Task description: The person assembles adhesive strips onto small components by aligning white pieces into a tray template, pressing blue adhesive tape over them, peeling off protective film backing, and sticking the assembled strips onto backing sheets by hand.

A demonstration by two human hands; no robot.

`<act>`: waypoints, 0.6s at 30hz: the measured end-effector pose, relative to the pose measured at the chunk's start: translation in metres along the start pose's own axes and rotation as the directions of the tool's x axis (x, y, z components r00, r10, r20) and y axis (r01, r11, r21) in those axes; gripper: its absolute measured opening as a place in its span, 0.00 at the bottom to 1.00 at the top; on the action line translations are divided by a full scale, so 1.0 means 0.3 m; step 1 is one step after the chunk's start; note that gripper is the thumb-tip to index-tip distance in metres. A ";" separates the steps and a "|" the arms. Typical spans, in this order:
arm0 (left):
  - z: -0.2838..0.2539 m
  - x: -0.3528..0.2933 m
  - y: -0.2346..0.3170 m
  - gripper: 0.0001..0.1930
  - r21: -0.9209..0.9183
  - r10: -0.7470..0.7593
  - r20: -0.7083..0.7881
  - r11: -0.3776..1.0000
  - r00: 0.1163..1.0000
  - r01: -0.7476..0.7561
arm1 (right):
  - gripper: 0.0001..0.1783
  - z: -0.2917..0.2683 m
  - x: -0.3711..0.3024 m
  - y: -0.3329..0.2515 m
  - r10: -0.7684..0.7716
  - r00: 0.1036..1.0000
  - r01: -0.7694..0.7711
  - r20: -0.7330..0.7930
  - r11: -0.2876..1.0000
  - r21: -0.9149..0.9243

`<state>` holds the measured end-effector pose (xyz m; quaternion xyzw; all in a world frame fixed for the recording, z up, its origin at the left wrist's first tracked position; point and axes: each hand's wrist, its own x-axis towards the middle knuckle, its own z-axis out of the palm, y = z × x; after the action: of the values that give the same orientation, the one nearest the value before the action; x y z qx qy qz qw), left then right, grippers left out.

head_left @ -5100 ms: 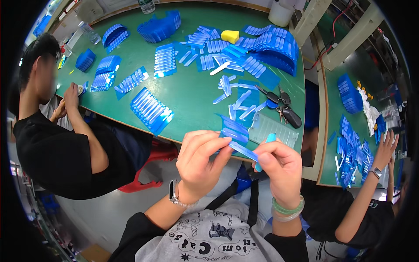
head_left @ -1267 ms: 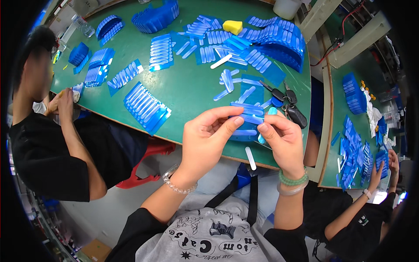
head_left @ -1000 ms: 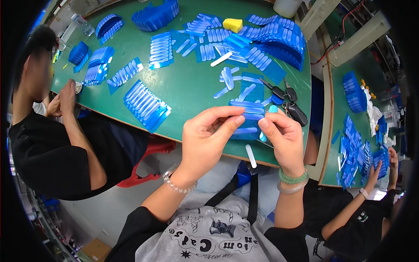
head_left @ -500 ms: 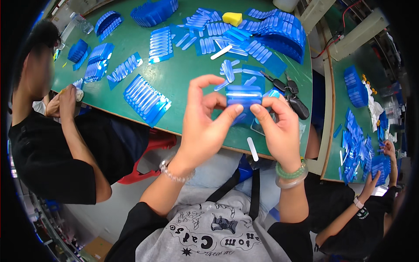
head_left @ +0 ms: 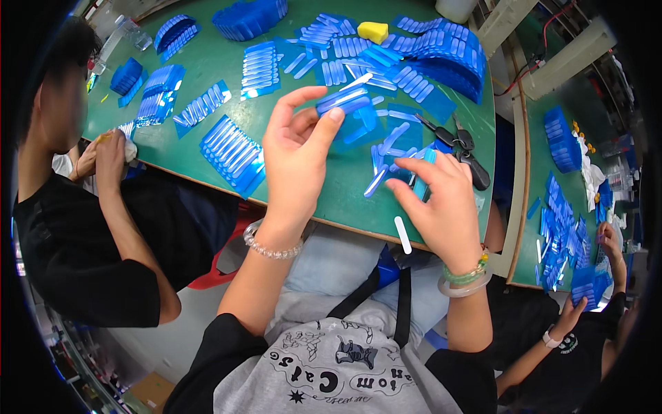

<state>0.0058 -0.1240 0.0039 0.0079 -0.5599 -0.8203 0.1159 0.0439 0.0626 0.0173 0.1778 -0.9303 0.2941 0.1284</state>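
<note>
A curled piece of blue film carrying long rounded strips (head_left: 349, 103) is pinched between the thumb and fingers of my left hand (head_left: 298, 155), raised over the green table (head_left: 303, 196). My right hand (head_left: 438, 203) is apart from it, with thumb and index finger spread and nothing visible between their tips. Just beyond those fingertips lie several loose blue strips (head_left: 386, 155). A teal-edged object (head_left: 422, 176) shows partly behind my right fingers; the hand hides most of it. One white strip (head_left: 402, 234) lies by the table's near edge.
Blue sheets with strips (head_left: 234, 155) and a large curved stack (head_left: 448, 62) cover much of the table. A yellow block (head_left: 373, 31) sits at the back; keys (head_left: 458, 141) lie at right. People work at left (head_left: 110, 155) and at another table, right (head_left: 586, 303).
Both hands held the blue film before. Now my left hand has carried it up and left, while my right hand has let go and opened beside the loose strips.
</note>
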 end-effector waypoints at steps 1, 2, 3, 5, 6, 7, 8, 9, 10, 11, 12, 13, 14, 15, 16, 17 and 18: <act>-0.010 -0.009 0.007 0.18 0.000 0.002 -0.002 1.000 1.000 -0.002 | 0.19 0.006 0.002 -0.009 -0.040 0.999 0.039 -0.008 0.992 -0.117; -0.017 -0.019 0.014 0.17 0.037 0.016 -0.017 0.999 1.000 -0.015 | 0.19 0.019 0.000 -0.024 -0.042 0.999 0.041 -0.007 0.992 -0.116; -0.022 -0.027 0.019 0.17 0.073 0.030 -0.030 0.997 0.999 -0.027 | 0.21 0.036 -0.004 -0.042 -0.032 0.999 0.030 -0.005 0.983 -0.182; -0.042 -0.049 0.021 0.16 0.091 0.020 -0.025 0.996 0.999 -0.018 | 0.23 0.055 -0.008 -0.058 -0.024 1.000 0.023 0.002 0.969 -0.244; -0.049 -0.057 0.020 0.16 0.108 0.010 -0.015 0.994 1.000 -0.009 | 0.24 0.060 -0.007 -0.060 -0.005 1.000 0.010 0.021 0.967 -0.256; -0.051 -0.064 0.019 0.16 0.108 0.011 -0.019 0.994 1.000 -0.009 | 0.25 0.065 -0.004 -0.061 0.013 0.999 -0.002 0.041 0.963 -0.269; -0.048 -0.071 0.015 0.15 0.083 0.010 -0.009 0.997 1.000 -0.009 | 0.25 0.068 -0.003 -0.062 0.011 0.999 0.001 0.042 0.963 -0.268; -0.047 -0.077 0.012 0.15 0.058 0.009 0.001 0.998 1.000 -0.009 | 0.23 0.069 -0.002 -0.060 0.006 1.000 -0.004 0.011 0.973 -0.232; -0.055 -0.076 -0.002 0.15 0.057 0.040 0.018 0.998 0.999 -0.041 | 0.20 0.072 0.004 -0.055 0.000 1.000 -0.004 -0.022 0.981 -0.195; -0.056 -0.080 -0.002 0.15 0.058 0.046 0.016 0.997 0.999 -0.047 | 0.20 0.071 0.004 -0.042 -0.006 1.000 0.002 -0.024 0.981 -0.193; -0.055 -0.091 -0.002 0.16 0.056 -0.013 0.030 0.998 0.999 0.011 | 0.17 0.064 0.000 -0.019 0.063 0.997 -0.064 -0.042 0.998 -0.011; -0.062 -0.100 0.000 0.16 0.059 -0.070 0.036 0.996 0.997 0.068 | 0.14 0.061 -0.001 0.002 0.130 0.991 -0.120 -0.042 0.976 0.179; -0.057 -0.110 0.017 0.18 0.082 -0.073 0.097 0.995 0.993 0.065 | 0.09 0.022 -0.006 0.006 0.223 0.974 -0.198 -0.037 0.923 0.329; -0.048 -0.117 0.029 0.18 0.079 -0.070 0.095 0.995 0.993 0.063 | 0.07 -0.011 -0.017 0.027 0.300 0.953 -0.247 -0.039 0.844 0.477; -0.038 -0.129 0.039 0.20 0.015 -0.102 0.161 0.995 0.982 0.101 | 0.06 -0.049 -0.030 0.031 0.393 0.919 -0.289 -0.030 0.724 0.626; -0.029 -0.138 0.046 0.22 -0.047 -0.129 0.228 0.989 0.965 0.143 | 0.06 -0.081 -0.035 0.025 0.479 0.878 -0.312 -0.003 0.577 0.755; -0.022 -0.146 0.051 0.23 -0.024 -0.135 0.262 0.989 0.955 0.146 | 0.06 -0.096 -0.032 0.009 0.480 0.877 -0.314 -0.003 0.578 0.754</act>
<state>0.0520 -0.1268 0.0103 -0.0625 -0.5506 -0.8322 -0.0171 0.0553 0.0843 0.0355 -0.0317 -0.7294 0.6795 0.0725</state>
